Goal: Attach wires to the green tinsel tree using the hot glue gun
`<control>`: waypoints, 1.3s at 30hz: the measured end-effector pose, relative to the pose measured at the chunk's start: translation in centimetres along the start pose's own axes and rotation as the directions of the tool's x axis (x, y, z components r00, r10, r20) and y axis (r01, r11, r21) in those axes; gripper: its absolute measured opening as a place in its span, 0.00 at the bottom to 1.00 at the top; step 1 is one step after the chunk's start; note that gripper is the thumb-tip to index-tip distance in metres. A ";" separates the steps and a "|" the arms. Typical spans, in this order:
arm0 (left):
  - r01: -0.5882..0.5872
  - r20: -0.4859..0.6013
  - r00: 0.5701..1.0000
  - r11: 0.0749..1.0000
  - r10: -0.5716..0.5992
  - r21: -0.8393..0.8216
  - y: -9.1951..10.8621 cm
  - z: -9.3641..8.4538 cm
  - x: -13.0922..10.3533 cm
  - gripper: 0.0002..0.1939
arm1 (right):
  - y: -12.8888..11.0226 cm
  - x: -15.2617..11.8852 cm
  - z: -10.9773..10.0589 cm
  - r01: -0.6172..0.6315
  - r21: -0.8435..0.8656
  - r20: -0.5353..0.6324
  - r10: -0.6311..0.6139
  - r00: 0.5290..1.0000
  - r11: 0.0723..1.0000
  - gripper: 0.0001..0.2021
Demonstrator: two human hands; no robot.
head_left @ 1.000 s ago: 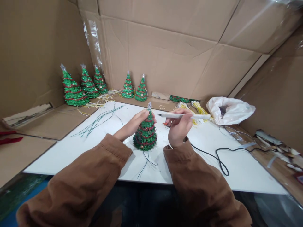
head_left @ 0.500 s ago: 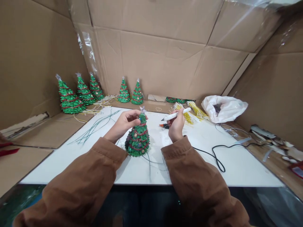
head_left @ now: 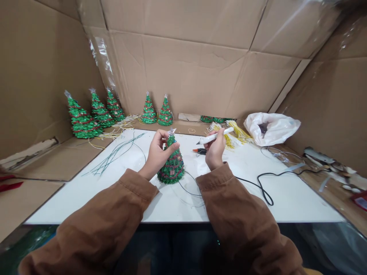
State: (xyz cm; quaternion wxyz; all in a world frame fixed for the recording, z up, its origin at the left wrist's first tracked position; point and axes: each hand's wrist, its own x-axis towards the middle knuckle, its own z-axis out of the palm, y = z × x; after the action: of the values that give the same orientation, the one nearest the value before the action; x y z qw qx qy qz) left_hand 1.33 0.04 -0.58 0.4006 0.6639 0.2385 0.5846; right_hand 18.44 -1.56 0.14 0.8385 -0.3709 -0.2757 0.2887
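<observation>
My left hand [head_left: 159,152] grips a small green Christmas tree [head_left: 172,170] near its top, thumb across the front. Red garland, tiny ornaments and a clear star decorate the tree, which stands upright low over or on the white board. In my right hand [head_left: 215,151] is a white marker-like pen [head_left: 216,136], held in a writing grip with its dark tip pointing left toward the tree, apart from it. Just below the pen lies a black tool with an orange tip [head_left: 199,151], partly hidden by my right hand.
Several finished-looking trees [head_left: 83,120] stand along the cardboard wall at the back left. Green wires [head_left: 114,152] lie on the white board [head_left: 94,202]. Bundles of yellow and white wires [head_left: 239,131] sit beside a white plastic bag [head_left: 272,128]. A black cord [head_left: 266,194] loops at right.
The tree has turned in my left hand, showing another side, and shifted slightly right. My left thumb now lies across its front. The right hand with the pen has hardly moved.
</observation>
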 end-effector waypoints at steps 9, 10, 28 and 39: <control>0.172 0.129 0.980 0.967 -0.149 -0.187 0.2 -2.1 1.6 0.21 | 1.0 0.2 -0.2 -0.084 -0.268 0.202 0.141 0.969 0.960 0.21; 0.196 0.169 0.971 0.967 -0.169 -0.161 0.4 -2.2 1.5 0.18 | 1.2 0.2 -0.3 -0.095 -0.355 0.243 0.190 0.951 0.930 0.20; -0.084 0.412 0.910 0.953 -0.046 0.290 2.4 -2.0 0.5 0.17 | -0.4 -2.4 -0.3 0.637 -0.743 0.503 0.458 0.733 -0.203 0.13; -0.178 0.259 0.963 0.892 0.072 0.416 1.7 -0.6 -0.2 0.20 | 0.4 -2.7 -0.7 0.653 -0.720 0.411 0.615 0.673 -0.234 0.12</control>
State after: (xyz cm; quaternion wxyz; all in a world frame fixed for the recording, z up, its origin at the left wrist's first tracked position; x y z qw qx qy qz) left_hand 0.41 -0.94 0.63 0.2288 0.8156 0.2701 0.4578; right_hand 16.97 -3.57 -1.27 -0.0037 -0.7102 -0.7021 0.0514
